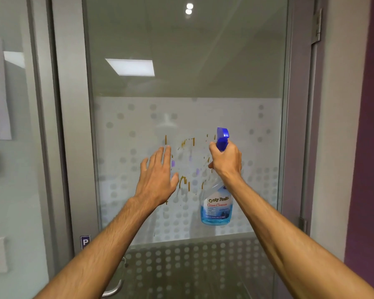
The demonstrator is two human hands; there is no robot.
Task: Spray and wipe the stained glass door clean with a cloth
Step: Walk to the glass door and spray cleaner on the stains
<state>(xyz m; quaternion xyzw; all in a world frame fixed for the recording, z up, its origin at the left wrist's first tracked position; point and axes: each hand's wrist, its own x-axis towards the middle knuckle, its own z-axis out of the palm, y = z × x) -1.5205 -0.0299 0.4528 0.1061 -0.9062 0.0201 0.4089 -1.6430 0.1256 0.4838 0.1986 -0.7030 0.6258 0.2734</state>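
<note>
Brown stains (pixel 185 180) streak dotted frosted glass (pixel 203 117); blue-capped spray bottle (pixel 217 203).

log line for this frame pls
phase: spraying | right hand: grips spray bottle, nozzle toward glass door | left hand: open, empty, by brown stains | cloth: not in view

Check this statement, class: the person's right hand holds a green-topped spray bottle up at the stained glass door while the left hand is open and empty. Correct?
Not quite. The head view shows the spray bottle in the right hand has a blue top, not green. The left hand is open and empty before the stained glass door.
</note>
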